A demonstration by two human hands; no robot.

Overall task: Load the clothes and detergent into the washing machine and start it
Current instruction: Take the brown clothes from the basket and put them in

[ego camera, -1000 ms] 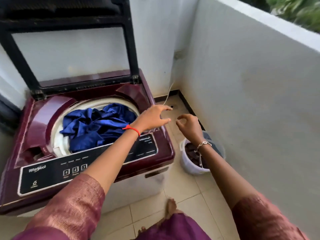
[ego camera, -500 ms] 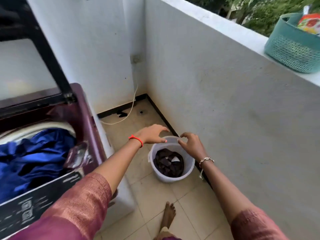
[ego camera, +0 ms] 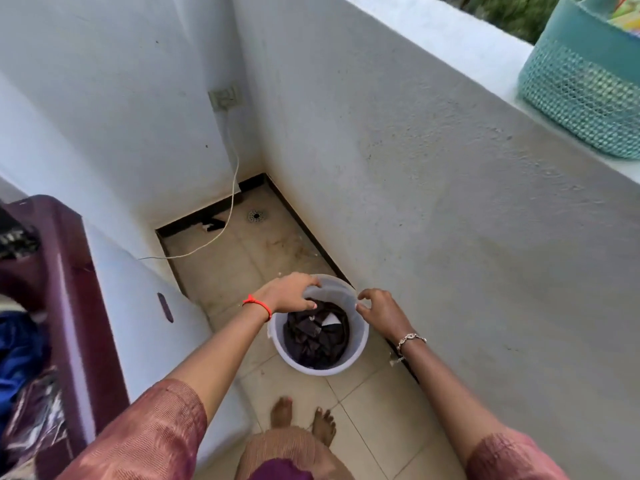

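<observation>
A: Checking blind spots first. What's cut off?
B: The washing machine (ego camera: 69, 271) sits at the left edge, with only a maroon top corner and its white side panel in frame. The tub is mostly out of view. A glossy, crumpled blue cloth (ego camera: 17, 348) shows inside it. There's a shiny blurred patch below that, can't identify it. Top right, the teal basket (ego camera: 581, 91) is clipped by the frame. Something colourful is in it, unreadable.
A: Hands?
B: Apart, one on each side of the bucket (ego camera: 311, 367). The left hand (ego camera: 289, 292) is curled over the far-left rim, fingertips dipping inside. The right hand (ego camera: 381, 311) pinches the right rim between thumb and fingers. There's a red thread (ego camera: 258, 303) on the left wrist and a metal bracelet (ego camera: 410, 339) on the right.
A: Load?
B: The dark clothes (ego camera: 313, 341) are bunched in the bucket, nearly black, with one pale patch on top. Can't separate the garments. The bucket is round, white translucent plastic, standing on the floor between the machine and the wall.
A: Room?
B: Narrow balcony corner. Beige floor tiles (ego camera: 363, 410), stained near the round floor drain (ego camera: 256, 215). The parapet wall (ego camera: 450, 202) is rough and white-painted, and the basket sits on its ledge. A thin cable (ego camera: 228, 209) drops from a wall socket (ego camera: 227, 97) and runs along the floor toward the machine's side. Bare feet (ego camera: 282, 410) at the bottom of the frame.
</observation>
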